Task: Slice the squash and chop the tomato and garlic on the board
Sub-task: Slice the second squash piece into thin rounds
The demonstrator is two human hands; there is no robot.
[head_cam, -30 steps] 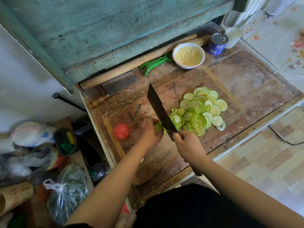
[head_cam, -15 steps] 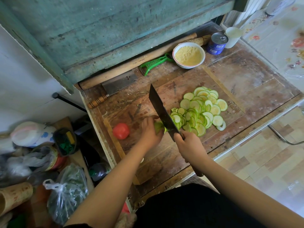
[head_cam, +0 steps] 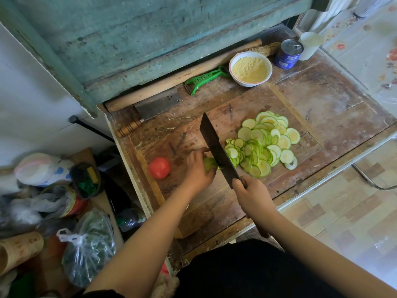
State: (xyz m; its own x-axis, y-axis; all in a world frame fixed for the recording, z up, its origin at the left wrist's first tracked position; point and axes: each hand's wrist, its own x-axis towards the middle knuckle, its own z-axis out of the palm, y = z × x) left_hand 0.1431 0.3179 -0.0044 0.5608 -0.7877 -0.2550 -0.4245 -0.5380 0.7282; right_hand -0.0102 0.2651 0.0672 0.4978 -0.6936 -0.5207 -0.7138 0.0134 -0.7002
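Observation:
On the worn wooden board point(head_cam: 214, 207) my left hand point(head_cam: 198, 171) grips the last short stub of green squash point(head_cam: 209, 164). My right hand point(head_cam: 250, 193) holds the handle of a dark cleaver point(head_cam: 218, 149), whose blade stands on edge against the stub's cut end. A heap of thin squash slices point(head_cam: 265, 143) lies to the right of the blade. A whole red tomato point(head_cam: 159, 168) sits on the board's left edge, apart from my left hand. No garlic is visible.
A second cleaver point(head_cam: 156, 108) with a wooden handle lies at the back left beside a long rolling pin point(head_cam: 171, 82). A green peeler point(head_cam: 204, 79), a bowl of yellow meal point(head_cam: 250, 68), a blue tin point(head_cam: 289, 53) and a white cup point(head_cam: 309, 46) stand along the back. Bags and jars crowd the floor at left.
The cleaver has kept chopping at the squash stub, shifting slightly left; my left hand has edged back along the stub. The slice heap and the tomato stay put.

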